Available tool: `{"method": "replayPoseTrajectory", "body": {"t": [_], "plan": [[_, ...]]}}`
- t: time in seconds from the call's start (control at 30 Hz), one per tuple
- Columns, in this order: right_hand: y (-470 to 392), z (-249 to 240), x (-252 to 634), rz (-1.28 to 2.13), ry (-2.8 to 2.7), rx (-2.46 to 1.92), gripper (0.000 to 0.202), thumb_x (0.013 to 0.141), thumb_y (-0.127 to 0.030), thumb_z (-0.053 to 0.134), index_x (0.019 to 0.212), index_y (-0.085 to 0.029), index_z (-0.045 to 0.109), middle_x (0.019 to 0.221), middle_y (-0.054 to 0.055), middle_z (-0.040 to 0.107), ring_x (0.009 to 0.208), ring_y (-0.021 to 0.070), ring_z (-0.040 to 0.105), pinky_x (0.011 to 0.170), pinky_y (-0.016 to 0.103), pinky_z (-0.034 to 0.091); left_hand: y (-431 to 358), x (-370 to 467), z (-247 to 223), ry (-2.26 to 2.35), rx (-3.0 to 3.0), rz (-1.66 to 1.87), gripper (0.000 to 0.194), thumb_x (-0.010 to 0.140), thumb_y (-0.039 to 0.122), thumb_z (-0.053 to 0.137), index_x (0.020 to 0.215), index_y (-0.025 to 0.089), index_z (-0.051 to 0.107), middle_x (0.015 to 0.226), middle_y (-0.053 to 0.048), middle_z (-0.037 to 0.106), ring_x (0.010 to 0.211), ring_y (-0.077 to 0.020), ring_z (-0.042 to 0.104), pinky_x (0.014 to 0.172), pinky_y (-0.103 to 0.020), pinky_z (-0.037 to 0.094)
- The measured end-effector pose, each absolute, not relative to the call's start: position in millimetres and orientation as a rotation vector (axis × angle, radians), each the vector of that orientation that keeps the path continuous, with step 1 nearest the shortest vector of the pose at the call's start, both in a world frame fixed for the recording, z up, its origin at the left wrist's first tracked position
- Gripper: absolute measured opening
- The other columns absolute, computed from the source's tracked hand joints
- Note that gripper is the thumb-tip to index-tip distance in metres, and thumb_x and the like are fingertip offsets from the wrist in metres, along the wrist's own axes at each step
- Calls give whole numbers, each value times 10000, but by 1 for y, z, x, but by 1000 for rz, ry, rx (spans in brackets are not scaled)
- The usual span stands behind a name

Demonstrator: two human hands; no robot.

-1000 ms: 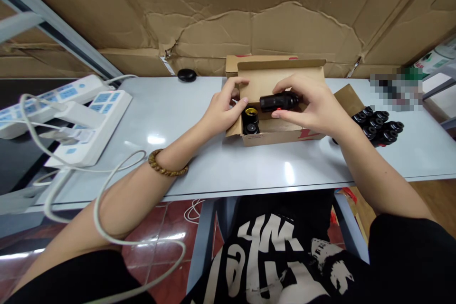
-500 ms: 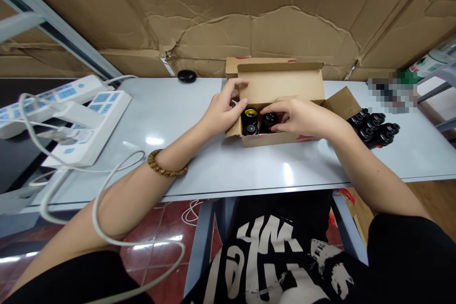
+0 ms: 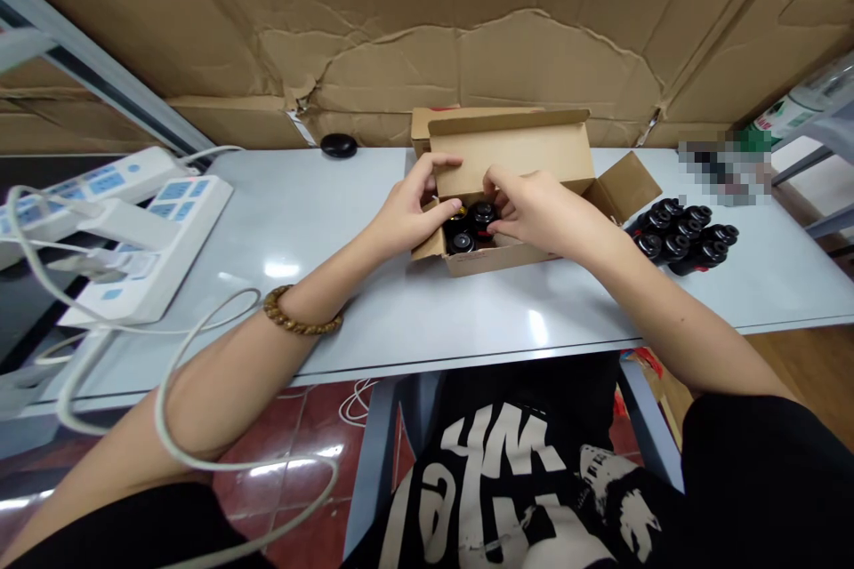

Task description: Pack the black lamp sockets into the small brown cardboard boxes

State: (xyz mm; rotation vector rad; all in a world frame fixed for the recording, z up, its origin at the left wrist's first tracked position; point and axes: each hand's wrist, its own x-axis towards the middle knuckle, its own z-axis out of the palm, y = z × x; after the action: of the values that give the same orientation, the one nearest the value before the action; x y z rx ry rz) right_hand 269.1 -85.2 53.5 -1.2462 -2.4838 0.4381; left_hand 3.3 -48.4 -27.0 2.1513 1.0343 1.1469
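Observation:
An open cardboard box [image 3: 497, 261] stands on the white table with its lid raised. Inside its left end sit several black cylindrical parts [image 3: 462, 243], one showing a yellow inner ring. My left hand [image 3: 414, 206] rests at the box's left end, thumb and fingers apart, holding nothing. Inside the box, the fingers of my right hand [image 3: 530, 209] are closed on a black part [image 3: 482, 213] beside the others. More black parts [image 3: 687, 236] stand in a group right of the box, partly behind my right forearm.
White power strips [image 3: 157, 240] with cables lie at the left, and a cable loops over my left forearm. A black oval object [image 3: 339, 145] lies at the table's back edge. Another box [image 3: 420, 129] is behind the open one. A bottle [image 3: 793, 111] stands far right.
My right hand has moved left inside the box with the black part, now closer to the other parts. My left hand stays at the box's left end. The view has shifted slightly.

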Motion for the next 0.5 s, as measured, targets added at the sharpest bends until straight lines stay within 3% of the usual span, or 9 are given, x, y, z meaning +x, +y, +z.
{"method": "replayPoseTrajectory", "body": {"t": [0.23, 0.33, 0.4, 0.43, 0.5], "plan": [[-95, 75, 289, 501, -2392, -1242, 198, 990, -175, 849, 1091, -257, 699, 978, 66, 841, 941, 315, 825, 837, 480, 674, -50, 2, -25, 1035, 2149, 1132, 570, 1021, 412, 740, 1573, 327, 628, 1110, -74, 788, 1146, -344, 789, 1042, -543, 698], [-103, 108, 328, 233, -2226, -1258, 91, 1047, -309, 825, 1075, -255, 758, 1007, 90, 862, 936, 308, 823, 878, 505, 662, -49, 1, -27, 1051, 2153, 1154, 522, 1047, 399, 704, 1559, 325, 637, 1053, -67, 761, 1103, -338, 776, 1027, -542, 695], [-103, 125, 365, -2, -2089, -1393, 185, 1097, -395, 770, 1011, -233, 799, 977, 136, 862, 910, 295, 806, 852, 509, 610, -48, 0, -28, 1056, 2163, 1175, 491, 1061, 415, 696, 1542, 328, 650, 1036, -67, 742, 1081, -340, 766, 1025, -561, 691], [-101, 130, 386, -102, -2074, -1508, 217, 1110, -376, 736, 984, -224, 824, 970, 151, 864, 905, 282, 797, 829, 513, 575, -47, 0, -29, 1057, 2169, 1183, 484, 1067, 433, 694, 1537, 328, 655, 1028, -67, 733, 1070, -342, 762, 1024, -573, 689], [-91, 129, 427, -152, -2136, -1802, 132, 1020, -280, 812, 928, -208, 873, 860, 132, 842, 805, 223, 748, 715, 486, 497, -47, -1, -28, 1058, 2176, 1186, 484, 1071, 484, 696, 1529, 328, 666, 1008, -67, 720, 1044, -344, 756, 1012, -588, 689]]}}
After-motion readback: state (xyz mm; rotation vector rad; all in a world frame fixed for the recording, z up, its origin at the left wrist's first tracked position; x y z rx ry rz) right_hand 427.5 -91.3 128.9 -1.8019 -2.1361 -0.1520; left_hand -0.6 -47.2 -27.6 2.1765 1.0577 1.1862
